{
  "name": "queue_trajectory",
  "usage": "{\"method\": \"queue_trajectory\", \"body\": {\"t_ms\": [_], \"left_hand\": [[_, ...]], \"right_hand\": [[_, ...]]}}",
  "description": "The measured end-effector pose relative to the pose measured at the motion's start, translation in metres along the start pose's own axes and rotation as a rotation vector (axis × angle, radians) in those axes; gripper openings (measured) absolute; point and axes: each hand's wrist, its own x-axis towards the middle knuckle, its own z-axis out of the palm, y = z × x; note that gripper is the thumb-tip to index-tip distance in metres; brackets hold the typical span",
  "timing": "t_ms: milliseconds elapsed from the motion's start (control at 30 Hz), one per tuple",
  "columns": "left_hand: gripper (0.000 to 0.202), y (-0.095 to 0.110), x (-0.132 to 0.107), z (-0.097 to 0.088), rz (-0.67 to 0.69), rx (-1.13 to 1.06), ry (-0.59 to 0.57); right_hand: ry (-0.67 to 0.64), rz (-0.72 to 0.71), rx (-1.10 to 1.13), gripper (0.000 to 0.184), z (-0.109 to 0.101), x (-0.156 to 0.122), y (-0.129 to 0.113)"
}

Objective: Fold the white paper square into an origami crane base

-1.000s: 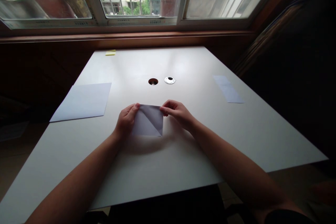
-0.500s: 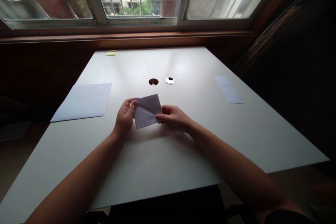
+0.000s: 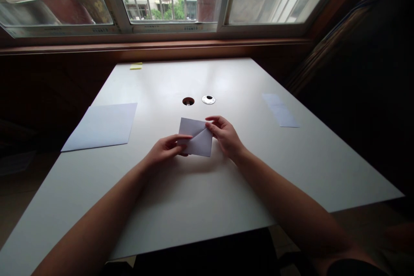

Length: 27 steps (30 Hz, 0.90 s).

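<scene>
Head view has both hands closed on one folded paper square point(image 3: 199, 145), held up over the near middle of the table point(image 3: 200, 207). The fingers of the left hand point(image 3: 166, 147) grasp its left side: two digits lie spread across the upper face, and another fingertip peeks out at the near edge. At the upper right corner, the right hand point(image 3: 226, 136) pinches the paper, thumb on top, with a finger stretched past the far edge (what its other fingers touch is hidden). Both bare forearms reach in from the lower corners and slant toward each other, the left wrist fairly level with its hand's back turned up, the right hand bent inward. A single diagonal crease point(image 3: 199, 133) crosses the square. Counting the rest on the tabletop: one large white paper piece point(image 3: 103, 125) at the left edge, one narrow paper strip point(image 3: 280, 110) on the right, one yellow sticky note point(image 3: 136, 66) at the far left corner, one round cable hole point(image 3: 188, 101), and one grommet cover point(image 3: 208, 100) just beside it.
</scene>
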Motion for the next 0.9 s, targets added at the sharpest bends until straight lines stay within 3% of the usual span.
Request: {"method": "queue_trajectory", "body": {"t_ms": [100, 200, 367, 533, 667, 900], "left_hand": [[0.044, -0.0015, -0.0008, 0.0002, 0.040, 0.130, -0.049], [0.045, -0.0041, 0.0001, -0.0002, 0.065, 0.181, -0.020], [0.052, -0.0072, 0.0035, -0.0023, 0.035, 0.101, 0.146], [0.057, -0.0067, 0.0060, -0.0058, 0.048, 0.113, 0.288], [0.062, -0.0066, 0.0067, -0.0062, 0.060, 0.110, 0.267], [0.063, -0.0078, 0.0078, -0.0049, 0.064, 0.103, 0.280]], "right_hand": [[-0.014, 0.012, 0.020, 0.038, 0.0012, -0.0013, -0.0016], [-0.018, 0.020, 0.035, 0.039, 0.0020, -0.0023, -0.0043], [-0.034, 0.003, -0.001, 0.050, 0.0032, -0.0037, -0.0076], [-0.155, 0.030, -0.065, 0.063, 0.0071, -0.0056, -0.0054], [-0.228, 0.009, -0.111, 0.068, 0.0088, -0.0060, -0.0034], [-0.278, -0.011, -0.160, 0.055, 0.0087, -0.0066, -0.0059]]}}
